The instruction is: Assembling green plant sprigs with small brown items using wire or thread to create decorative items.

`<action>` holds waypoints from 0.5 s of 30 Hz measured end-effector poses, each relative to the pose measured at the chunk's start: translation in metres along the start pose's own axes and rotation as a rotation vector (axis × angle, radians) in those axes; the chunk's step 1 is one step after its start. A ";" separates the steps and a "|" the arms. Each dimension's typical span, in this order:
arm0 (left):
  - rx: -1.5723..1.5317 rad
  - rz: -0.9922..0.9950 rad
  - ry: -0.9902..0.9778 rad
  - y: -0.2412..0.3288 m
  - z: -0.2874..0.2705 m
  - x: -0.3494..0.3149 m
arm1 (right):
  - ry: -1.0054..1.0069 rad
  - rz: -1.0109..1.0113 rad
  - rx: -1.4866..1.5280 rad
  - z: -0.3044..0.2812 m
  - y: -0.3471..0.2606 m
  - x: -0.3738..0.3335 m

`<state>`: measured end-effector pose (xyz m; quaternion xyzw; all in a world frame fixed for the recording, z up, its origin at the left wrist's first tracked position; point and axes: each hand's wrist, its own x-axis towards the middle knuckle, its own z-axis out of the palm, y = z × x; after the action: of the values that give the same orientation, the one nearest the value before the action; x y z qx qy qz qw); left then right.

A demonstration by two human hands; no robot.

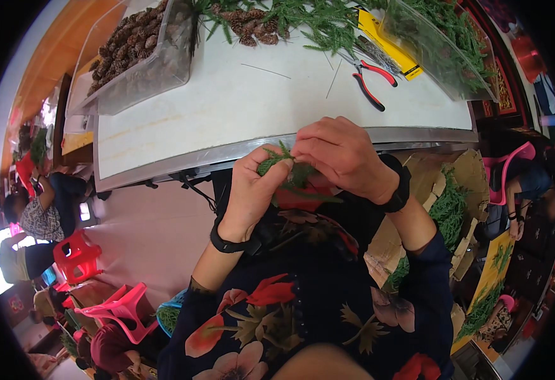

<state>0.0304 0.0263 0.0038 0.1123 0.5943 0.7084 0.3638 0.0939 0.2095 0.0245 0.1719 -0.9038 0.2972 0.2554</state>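
Note:
Close in front of me, near the table's front edge, both hands meet at a green artificial pine sprig. My left hand is closed around it, with the thumb pressed on the stem. Fingers of my right hand are pinched together at the same sprig, beside the left thumb; exactly what lies between their tips is hidden. More green needles show below the right fingers. On the table beyond lie pliers with red and black handles and a few thin wires.
A clear bin of pine cones stands left; another clear bin with greenery stands right. Loose sprigs, cones and a yellow package lie along the back. A cardboard box with greenery is at my right.

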 end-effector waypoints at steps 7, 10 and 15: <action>0.600 0.405 0.157 0.000 0.010 -0.003 | -0.075 0.430 0.170 0.004 -0.018 -0.004; 0.759 0.483 0.181 0.002 0.012 -0.005 | -0.116 0.644 0.350 0.000 -0.018 -0.004; 0.443 0.187 0.083 0.002 0.002 -0.002 | -0.084 0.589 0.432 -0.002 -0.012 -0.010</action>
<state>0.0326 0.0263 0.0066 0.2147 0.7365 0.5956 0.2383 0.1076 0.2033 0.0256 -0.0335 -0.8406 0.5348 0.0792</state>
